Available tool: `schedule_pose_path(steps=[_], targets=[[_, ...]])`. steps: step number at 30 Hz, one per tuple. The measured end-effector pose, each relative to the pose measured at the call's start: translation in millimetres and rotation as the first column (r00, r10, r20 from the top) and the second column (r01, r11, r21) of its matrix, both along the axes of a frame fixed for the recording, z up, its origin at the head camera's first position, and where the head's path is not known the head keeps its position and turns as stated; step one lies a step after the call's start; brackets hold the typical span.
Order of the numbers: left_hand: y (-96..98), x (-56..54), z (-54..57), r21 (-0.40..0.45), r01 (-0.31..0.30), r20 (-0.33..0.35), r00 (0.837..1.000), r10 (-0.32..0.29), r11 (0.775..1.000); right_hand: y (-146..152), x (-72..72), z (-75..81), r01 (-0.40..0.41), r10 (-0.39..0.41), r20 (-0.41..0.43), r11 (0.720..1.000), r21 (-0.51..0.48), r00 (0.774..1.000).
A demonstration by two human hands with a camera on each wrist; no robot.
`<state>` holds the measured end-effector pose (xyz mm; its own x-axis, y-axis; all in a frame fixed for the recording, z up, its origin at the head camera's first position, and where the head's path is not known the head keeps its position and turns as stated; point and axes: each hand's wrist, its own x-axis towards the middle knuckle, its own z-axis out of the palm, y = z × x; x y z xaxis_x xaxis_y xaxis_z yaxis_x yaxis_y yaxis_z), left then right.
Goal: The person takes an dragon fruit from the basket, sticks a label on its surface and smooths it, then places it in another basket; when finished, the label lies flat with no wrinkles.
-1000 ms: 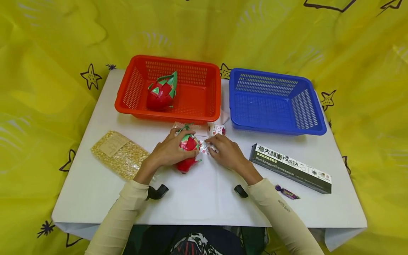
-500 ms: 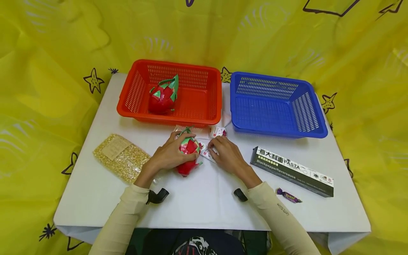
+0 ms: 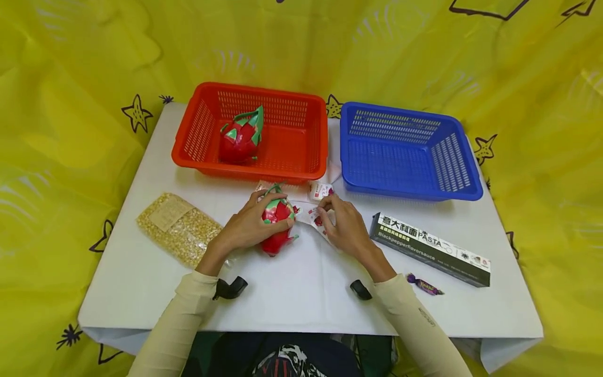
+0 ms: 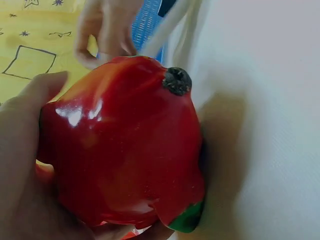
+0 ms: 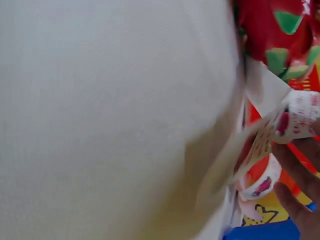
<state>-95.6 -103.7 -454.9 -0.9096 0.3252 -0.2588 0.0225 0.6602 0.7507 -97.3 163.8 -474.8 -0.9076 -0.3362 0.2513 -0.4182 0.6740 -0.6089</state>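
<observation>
My left hand (image 3: 252,225) grips a red dragon fruit (image 3: 278,213) with green scales, which looks like a glossy model. Its dark tip and smooth side fill much of the left wrist view, where the fruit (image 4: 125,150) is held close to the white table. My right hand (image 3: 347,225) pinches a printed strip of labels (image 3: 316,219) just right of the fruit. Dragon fruit pictures show on this strip (image 5: 262,137) in the right wrist view, and it hangs off the tabletop, blurred at its near end. Behind the strip lies a label roll (image 3: 320,190).
A red basket (image 3: 287,152) holding another dragon fruit (image 3: 237,144) stands at the back left, beside a blue basket (image 3: 386,165). A bag of corn kernels (image 3: 198,233) lies left. A pasta box (image 3: 433,251) and a purple wrapped candy (image 3: 426,285) lie right.
My right hand has moved a little to the right and raised the label strip, whose printed face shows more. The left hand keeps its grip on the dragon fruit.
</observation>
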Motion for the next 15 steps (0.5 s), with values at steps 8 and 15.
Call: schedule_pose_path(steps=[8, 15], targets=[[-16.0, -5.2, 2.1, 0.178, 0.073, -0.038, 0.997, -0.067, 0.981, -4.0, 6.5, 24.0, 0.048, -0.113, -0.149, 0.923, -0.381, 0.982], [-27.0, 0.9, 6.7, 0.27, 0.063, -0.062, 0.997, -0.048, 0.961, -29.1, 24.0, 37.5, -0.012, -0.015, -0.048, 0.856, -0.517, 0.999]])
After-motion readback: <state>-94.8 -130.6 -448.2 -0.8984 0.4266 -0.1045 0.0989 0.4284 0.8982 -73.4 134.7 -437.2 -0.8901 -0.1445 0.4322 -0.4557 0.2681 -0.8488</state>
